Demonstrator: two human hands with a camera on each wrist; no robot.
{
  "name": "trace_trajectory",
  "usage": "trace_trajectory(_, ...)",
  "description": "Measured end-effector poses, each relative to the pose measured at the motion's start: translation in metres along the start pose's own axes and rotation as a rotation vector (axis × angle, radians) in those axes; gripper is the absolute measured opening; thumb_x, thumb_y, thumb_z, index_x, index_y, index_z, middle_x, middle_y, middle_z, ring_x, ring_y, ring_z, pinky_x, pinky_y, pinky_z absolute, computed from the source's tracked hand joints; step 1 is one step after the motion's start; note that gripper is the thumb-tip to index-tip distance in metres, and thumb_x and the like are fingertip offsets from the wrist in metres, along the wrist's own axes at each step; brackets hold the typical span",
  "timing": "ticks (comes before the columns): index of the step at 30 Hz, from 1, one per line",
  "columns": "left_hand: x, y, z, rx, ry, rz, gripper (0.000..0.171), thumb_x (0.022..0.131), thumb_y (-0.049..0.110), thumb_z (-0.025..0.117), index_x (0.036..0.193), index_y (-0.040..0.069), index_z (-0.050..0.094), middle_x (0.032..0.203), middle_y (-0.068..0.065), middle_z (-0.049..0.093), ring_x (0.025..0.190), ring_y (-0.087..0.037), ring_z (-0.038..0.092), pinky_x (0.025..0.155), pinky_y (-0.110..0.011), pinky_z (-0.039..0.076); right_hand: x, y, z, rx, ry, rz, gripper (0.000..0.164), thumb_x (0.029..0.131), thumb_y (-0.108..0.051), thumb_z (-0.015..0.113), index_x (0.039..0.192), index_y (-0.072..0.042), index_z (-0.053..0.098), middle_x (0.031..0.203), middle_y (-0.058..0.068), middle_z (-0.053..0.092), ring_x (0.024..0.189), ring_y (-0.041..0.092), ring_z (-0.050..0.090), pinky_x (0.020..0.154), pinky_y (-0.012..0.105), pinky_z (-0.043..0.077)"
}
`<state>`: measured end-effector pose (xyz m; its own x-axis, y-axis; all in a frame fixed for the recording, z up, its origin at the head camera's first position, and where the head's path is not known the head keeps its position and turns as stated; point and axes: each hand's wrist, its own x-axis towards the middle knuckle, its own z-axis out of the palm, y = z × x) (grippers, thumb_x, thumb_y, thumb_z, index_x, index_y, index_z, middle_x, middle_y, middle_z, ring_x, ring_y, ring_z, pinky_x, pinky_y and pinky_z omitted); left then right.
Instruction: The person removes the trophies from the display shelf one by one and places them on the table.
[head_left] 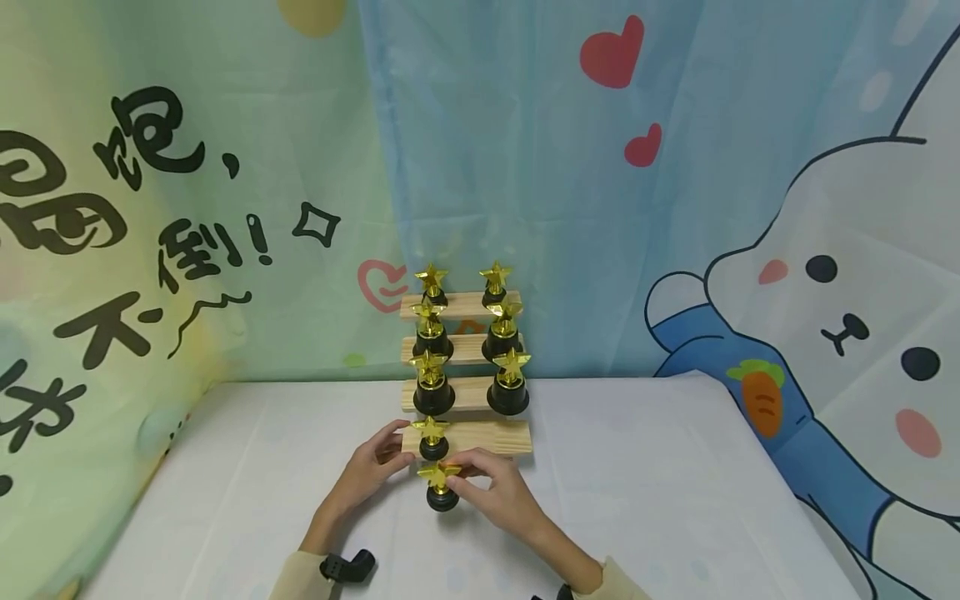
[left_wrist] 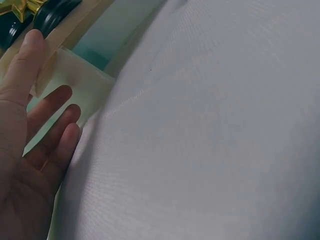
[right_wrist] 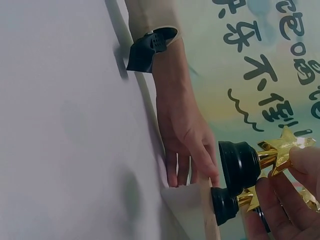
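Note:
With thumb and fingertips, my right hand (head_left: 498, 492) pinches the gold star of a small trophy (head_left: 442, 500). Its black base hangs in front of the tiered wooden stand (head_left: 495, 437), seen tilted in the right wrist view. My left hand (head_left: 369, 467) is at the left end of the lowest plank. Its thumb touches the plank edge in the left wrist view, while the other fingers lie loosely bent beside the pale support panel (left_wrist: 87, 82). Another star trophy (head_left: 432, 440) stands on that lowest plank, at its left.
Several more gold star trophies (head_left: 510, 392) stand in pairs on the upper planks. The stand is on a white-covered table (head_left: 652, 483). Behind it hangs a printed cloth backdrop (head_left: 525, 167). Dark wrist devices (head_left: 347, 567) sit at the cuffs.

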<state>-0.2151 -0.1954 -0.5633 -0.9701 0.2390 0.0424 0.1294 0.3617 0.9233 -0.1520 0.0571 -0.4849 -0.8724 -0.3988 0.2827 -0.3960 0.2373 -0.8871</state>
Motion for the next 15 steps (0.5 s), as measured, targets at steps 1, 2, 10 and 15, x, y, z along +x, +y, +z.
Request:
trace_trajectory(1, -0.0002, 0.0004, 0.0002, 0.001, 0.000, -0.005, 0.060, 0.087, 0.035, 0.071, 0.140, 0.022, 0.047, 0.123, -0.010, 0.067, 0.110, -0.022, 0.066, 0.096, -0.033, 0.052, -0.0002, -0.0003, 0.0007, 0.004, -0.002, -0.003, 0.021, 0.092, -0.021, 0.068, 0.110, -0.010, 0.070, 0.106, 0.006, 0.071, 0.094, 0.014, 0.067, 0.085, 0.028, 0.056)
trace_trajectory(2, -0.0003, 0.0008, 0.0003, 0.000, -0.002, -0.009, 0.061, 0.087, 0.036, 0.071, 0.141, 0.022, 0.047, 0.123, -0.010, 0.067, 0.110, -0.022, 0.066, 0.096, -0.032, 0.052, -0.0004, -0.0009, 0.0013, 0.007, -0.003, -0.003, 0.021, 0.091, -0.021, 0.068, 0.110, -0.010, 0.070, 0.106, 0.006, 0.071, 0.094, 0.014, 0.067, 0.085, 0.028, 0.056)
trace_trajectory(10, -0.0011, 0.0019, -0.0002, -0.021, -0.016, -0.011, 0.060, 0.088, 0.034, 0.071, 0.141, 0.022, 0.046, 0.123, -0.011, 0.067, 0.110, -0.022, 0.066, 0.096, -0.032, 0.052, -0.0005, -0.0022, 0.0064, 0.023, -0.015, 0.011, 0.022, 0.092, -0.019, 0.067, 0.111, -0.009, 0.069, 0.107, 0.007, 0.071, 0.096, 0.017, 0.067, 0.084, 0.025, 0.056)
trace_trajectory(15, -0.0007, 0.0019, -0.0007, -0.030, -0.014, -0.004, 0.059, 0.088, 0.032, 0.071, 0.141, 0.022, 0.046, 0.122, -0.010, 0.068, 0.111, -0.024, 0.066, 0.097, -0.036, 0.052, 0.0003, -0.0036, 0.0094, 0.025, -0.027, 0.040, 0.021, 0.092, -0.021, 0.068, 0.110, -0.011, 0.069, 0.106, 0.004, 0.071, 0.095, 0.012, 0.066, 0.085, 0.024, 0.055)
